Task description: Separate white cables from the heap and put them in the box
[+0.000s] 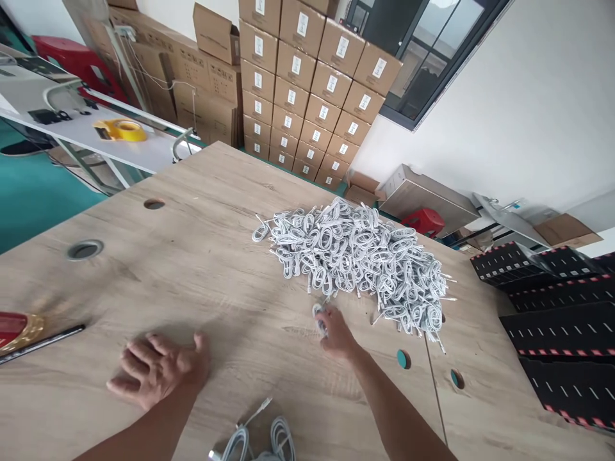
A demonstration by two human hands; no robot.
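Note:
My right hand (335,331) is closed around a small coiled white cable (319,312), just in front of a big heap of coiled cables (355,250) on the wooden table (206,250). Part of the held coil is hidden by my fingers. To the left, my left hand (161,368) lies on the table with its fingers spread, holding nothing. Between my forearms, at the lower edge, are several more coiled cables (283,438), partly cut off by the frame; one connector end sticks up from them.
A dark pen-like stick (43,344) and a red-and-gold container (19,330) lie at the left edge. Black slotted trays (562,333) stand on the right. The table has round holes (85,250). Behind are stacked cartons (307,83) and a side table holding a yellow tape dispenser (120,130).

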